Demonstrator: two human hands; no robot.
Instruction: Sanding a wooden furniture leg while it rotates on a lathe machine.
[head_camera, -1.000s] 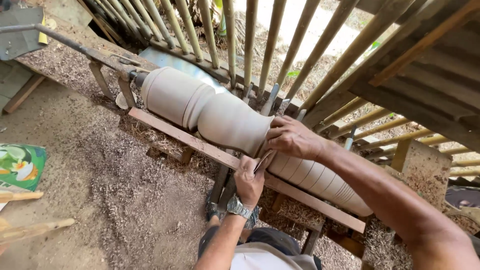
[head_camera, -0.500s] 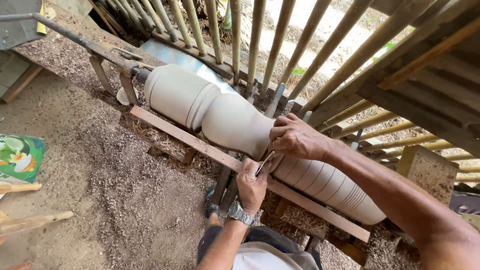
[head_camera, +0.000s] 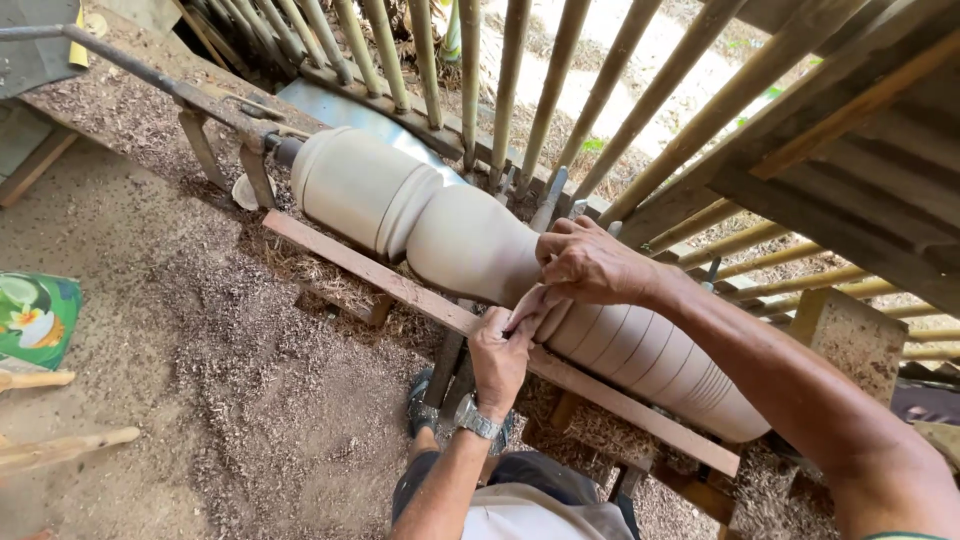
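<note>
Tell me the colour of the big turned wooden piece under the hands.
Pale cream-beige, seen in the head view: wooden piece.

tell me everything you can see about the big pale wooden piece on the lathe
The long pale turned wooden piece lies horizontally across a crude lathe, smooth and cream-coloured. It has a cylindrical end by the metal shaft, a bulging middle, and a tapered end ringed with fine grooves. A reddish wooden rail runs along its front. The right hand rests on top; the left hand presses from below. Sawdust covers the ground.

Whatever the left hand (head_camera: 500, 355) and right hand (head_camera: 590, 265) pinch against the turned wooden piece (head_camera: 470, 240) is hidden; the green packet (head_camera: 35, 320) is cut off at left.
</note>
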